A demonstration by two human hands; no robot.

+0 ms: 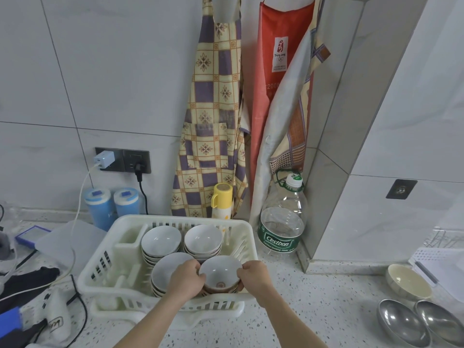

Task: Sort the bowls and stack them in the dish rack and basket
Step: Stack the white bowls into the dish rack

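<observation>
A white plastic dish rack (pixel 100 266) stands on the speckled counter. It holds several stacks of white bowls: one at the back left (pixel 160 241), one at the back right (pixel 203 238) and one at the front left (pixel 165 268). At the rack's front right, a small bowl (pixel 219 271) with a brown patterned outside sits on top of a short stack. My left hand (pixel 185 280) grips its left rim and my right hand (pixel 252 273) grips its right side.
A cream bowl (pixel 408 281) and two steel bowls (pixel 399 320) (pixel 438 318) lie on the counter at the right. A large water bottle (pixel 282 222) stands beside the rack, a yellow flask (pixel 222 200) behind it. Cables, dark cloth and blue canisters (pixel 100 205) crowd the left.
</observation>
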